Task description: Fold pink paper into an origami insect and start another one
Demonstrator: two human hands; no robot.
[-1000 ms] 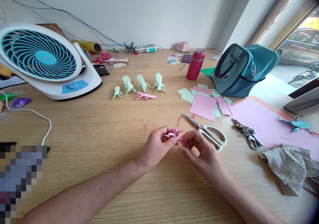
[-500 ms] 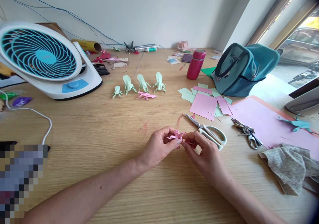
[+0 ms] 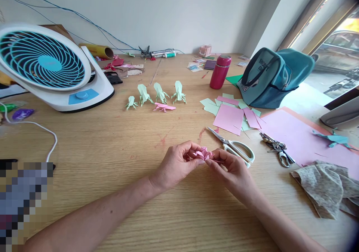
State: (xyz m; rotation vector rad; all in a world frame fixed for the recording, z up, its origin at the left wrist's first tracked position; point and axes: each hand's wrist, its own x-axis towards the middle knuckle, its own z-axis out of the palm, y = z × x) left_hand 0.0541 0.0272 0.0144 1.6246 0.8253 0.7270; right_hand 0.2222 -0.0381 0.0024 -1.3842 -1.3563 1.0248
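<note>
Between my fingertips is a small piece of folded pink origami paper [image 3: 204, 153] with pointed flaps sticking up. My left hand [image 3: 181, 164] pinches it from the left, thumb in front and fingers behind. From the other side my right hand [image 3: 231, 171] grips it between thumb and forefinger; part of the paper is hidden by the fingers. Scissors [image 3: 234, 147] with pale handles lie just beyond my right hand, blades half covered by nothing and pointing up-left. Farther off stand several pale green origami insects [image 3: 161, 93], with a pink origami insect [image 3: 164, 107] in front of them.
Pink and green paper sheets [image 3: 228, 119] lie right of centre, near a red flask [image 3: 220, 72] and a teal backpack [image 3: 269, 80]. Keys [image 3: 277, 149], a crumpled cloth [image 3: 322, 188] and a teal origami figure [image 3: 333, 138] are at right. A white fan [image 3: 95, 91] stands at left.
My left thumb has slid lower on the pink paper, so more of its folded flaps show. Both hands stay in nearly the same place.
</note>
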